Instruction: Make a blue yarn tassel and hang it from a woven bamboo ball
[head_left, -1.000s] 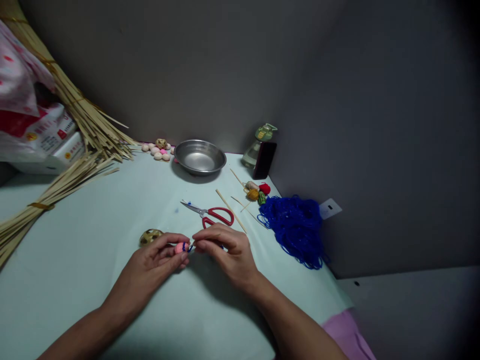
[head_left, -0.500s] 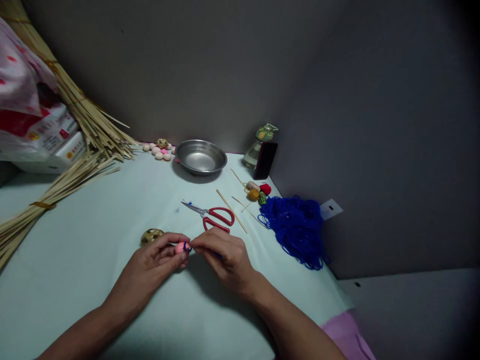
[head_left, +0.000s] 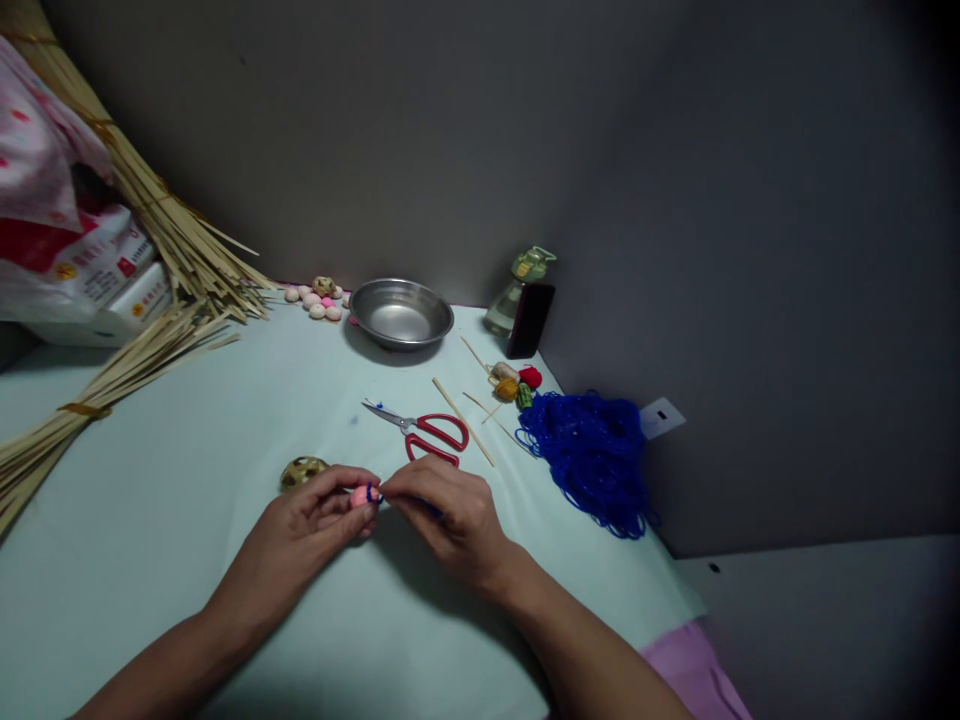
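Between the thumb and fingers of my left hand (head_left: pixel 322 515) is a small pink egg-shaped piece (head_left: pixel 361 496) with blue cord wrapped round its right end. My right hand (head_left: pixel 446 510) is closed in a pinch at that end, on the blue cord (head_left: pixel 381 499); most of the cord is hidden by the fingers. A woven ball of tan strips (head_left: pixel 302 473) rests just behind my left hand. Beyond my right hand lie scissors (head_left: pixel 409 425) with red handles, blades parted and pointing left.
A steel bowl (head_left: pixel 402 341) stands at the back beside several pale and pink egg shapes (head_left: pixel 312 301). To the right are thin sticks (head_left: pixel 465 424), small yarn balls (head_left: pixel 507 389), a phone (head_left: pixel 531 322), a bottle (head_left: pixel 501 306) and a blue cord heap (head_left: pixel 589 460). Straw bundles (head_left: pixel 161 205) lie left.
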